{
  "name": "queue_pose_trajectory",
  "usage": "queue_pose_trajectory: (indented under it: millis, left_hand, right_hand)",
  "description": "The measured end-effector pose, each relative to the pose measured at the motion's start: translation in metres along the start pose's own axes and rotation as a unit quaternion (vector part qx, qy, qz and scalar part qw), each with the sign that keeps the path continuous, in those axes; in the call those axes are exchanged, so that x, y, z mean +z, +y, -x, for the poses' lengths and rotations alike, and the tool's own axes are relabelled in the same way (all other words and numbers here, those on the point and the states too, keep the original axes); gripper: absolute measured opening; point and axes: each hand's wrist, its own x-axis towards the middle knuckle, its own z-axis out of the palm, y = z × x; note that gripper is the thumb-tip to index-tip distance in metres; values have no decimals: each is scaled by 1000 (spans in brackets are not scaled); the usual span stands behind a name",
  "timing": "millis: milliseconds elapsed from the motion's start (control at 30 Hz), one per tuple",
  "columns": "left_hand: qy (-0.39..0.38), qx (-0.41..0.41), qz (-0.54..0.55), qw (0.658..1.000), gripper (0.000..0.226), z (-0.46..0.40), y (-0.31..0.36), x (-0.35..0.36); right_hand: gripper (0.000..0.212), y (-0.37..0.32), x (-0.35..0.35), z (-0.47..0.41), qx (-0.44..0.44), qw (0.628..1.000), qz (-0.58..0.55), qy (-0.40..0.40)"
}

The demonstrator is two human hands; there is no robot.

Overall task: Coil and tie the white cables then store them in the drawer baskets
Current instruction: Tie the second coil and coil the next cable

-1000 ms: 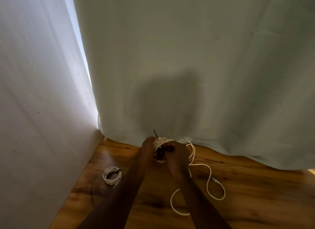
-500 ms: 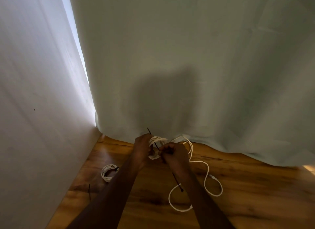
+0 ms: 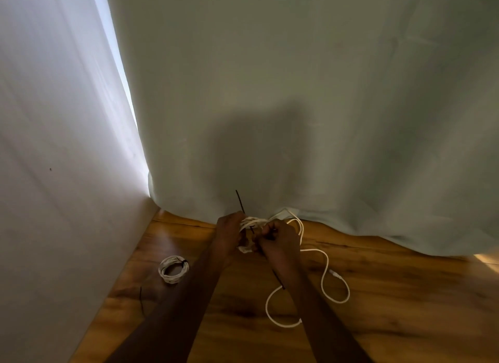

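Wood floor (image 3: pixel 378 295), curtain behind. Left hand (image 3: pixel 228 235) grips white coil (image 3: pixel 249 223); right hand (image 3: pixel 278 243) pinches black tie (image 3: pixel 278 280), tail now drawn through further. Tying nearly done; finished coil (image 3: pixel 173 269) near left.

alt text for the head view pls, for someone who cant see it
Two hands hold a coil of white cable over a wooden floor, the left hand gripping the coil, the right hand pinching a black tie across it. Loose cable trails right; a tied coil lies left, near a pale curtain.
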Motion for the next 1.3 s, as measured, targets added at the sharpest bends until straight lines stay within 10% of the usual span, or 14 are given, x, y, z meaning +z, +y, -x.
queue_pose_trajectory:
  millis: [467, 767, 1100, 1300]
  left_hand:
    - [-30, 9, -24, 999, 29, 4, -18, 18]
    - [8, 33, -45, 998, 25, -7, -18, 13]
    - [-31, 4, -35, 999, 26, -2, -42, 27]
    - [-50, -9, -64, 997, 19, -2, -49, 30]
  right_hand:
    - [24, 3, -7, 4, 13, 1000, 12, 21]
    - [11, 9, -48, 26, 5, 984, -119, -135]
    - [42, 3, -74, 27, -51, 971, -115, -205]
    - [13, 6, -66, 25, -35, 985, -125, -112]
